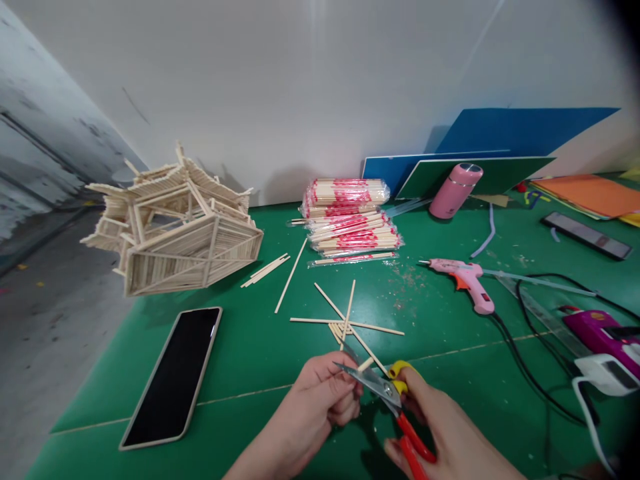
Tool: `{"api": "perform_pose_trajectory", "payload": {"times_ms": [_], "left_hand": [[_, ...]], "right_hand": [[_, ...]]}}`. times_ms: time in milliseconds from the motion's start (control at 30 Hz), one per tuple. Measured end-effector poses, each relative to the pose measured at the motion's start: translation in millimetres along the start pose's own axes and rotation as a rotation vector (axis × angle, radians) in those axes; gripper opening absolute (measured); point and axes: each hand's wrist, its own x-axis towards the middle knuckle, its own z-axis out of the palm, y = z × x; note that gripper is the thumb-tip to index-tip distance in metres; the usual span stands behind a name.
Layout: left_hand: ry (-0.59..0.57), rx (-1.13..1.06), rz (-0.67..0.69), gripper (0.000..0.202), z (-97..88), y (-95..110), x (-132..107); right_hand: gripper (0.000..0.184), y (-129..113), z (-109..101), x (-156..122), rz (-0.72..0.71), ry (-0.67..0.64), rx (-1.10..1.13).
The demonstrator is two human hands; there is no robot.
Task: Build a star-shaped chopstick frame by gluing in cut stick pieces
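My right hand grips a pair of scissors with red and yellow handles, their blades apart. My left hand is closed in a pinch beside the blades, holding a chopstick; a short length of it shows between the blades, the rest hidden by my fingers. Just beyond my hands, several loose chopsticks lie crossed on the green table, with some short cut pieces under the crossing. Farther left lie a single chopstick and a small group of sticks.
A wooden stick-built model stands at the back left, near a phone. Plastic-wrapped chopsticks are piled at the back. To the right are a pink glue gun with its cable, a pink bottle, another phone and a white plug.
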Motion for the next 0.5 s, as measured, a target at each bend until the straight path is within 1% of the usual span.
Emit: {"api": "perform_pose_trajectory", "payload": {"times_ms": [133, 200, 267, 333, 367, 433, 500], "left_hand": [[-0.007, 0.014, -0.027, 0.016, 0.1, 0, 0], [0.034, 0.12, 0.016, 0.017, -0.4, -2, 0], [0.152, 0.378, 0.138, 0.019, -1.1, -5, -1], [0.284, 0.739, 0.315, 0.02, -2.2, -8, -2], [0.308, 0.905, 0.395, 0.021, -2.7, -9, -3], [0.272, 1.11, 0.486, 0.022, -3.4, -9, -5], [0.231, 1.122, 0.466, 0.025, -3.2, -7, -6]], "right_hand": [[0.037, 2, 1, 2, -0.012, -0.007, 0.0], [0.034, 1, 2, 2, 0.0, -0.015, -0.003], [0.031, -2, 2, 3, 0.032, -0.008, -0.005], [0.032, -6, 3, 3, 0.051, 0.015, -0.002], [0.034, -8, 3, 4, 0.058, 0.026, -0.003], [0.04, -11, 2, 3, 0.075, 0.042, -0.019], [0.044, -14, 0, 3, 0.1, 0.04, -0.05]]}}
